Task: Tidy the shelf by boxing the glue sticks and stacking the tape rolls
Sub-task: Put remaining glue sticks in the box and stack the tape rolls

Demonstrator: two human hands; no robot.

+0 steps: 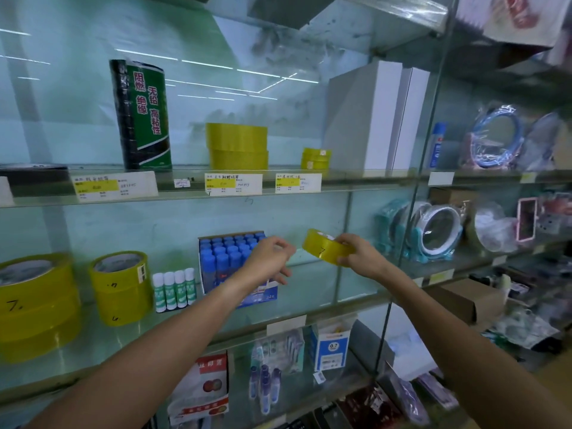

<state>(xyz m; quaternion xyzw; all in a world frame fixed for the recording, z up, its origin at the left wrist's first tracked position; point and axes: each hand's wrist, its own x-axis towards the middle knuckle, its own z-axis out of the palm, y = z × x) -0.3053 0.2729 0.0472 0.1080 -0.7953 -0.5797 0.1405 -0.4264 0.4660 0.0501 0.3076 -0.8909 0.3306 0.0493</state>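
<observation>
My right hand (359, 258) grips a yellow tape roll (322, 247), held tilted in the air in front of the middle glass shelf (309, 311). Just left of the roll, my left hand (270, 258) hovers with loosely curled fingers and holds nothing, above the front of the box of blue-capped glue sticks (232, 261). Several white-and-green glue sticks (175, 289) stand upright left of the box. Further left are two stacks of yellow tape rolls (120, 286) (34, 305). On the upper shelf stand a stack of wide yellow rolls (237, 145) and a small stack (315, 158).
A tall green-and-black tape pack (140, 114) and white boxes (371, 119) stand on the upper shelf behind price labels (233, 183). Wrapped tape rings (433, 230) fill the right-hand cabinet behind a glass divider. Stationery packs (329, 345) lie on the lower shelf.
</observation>
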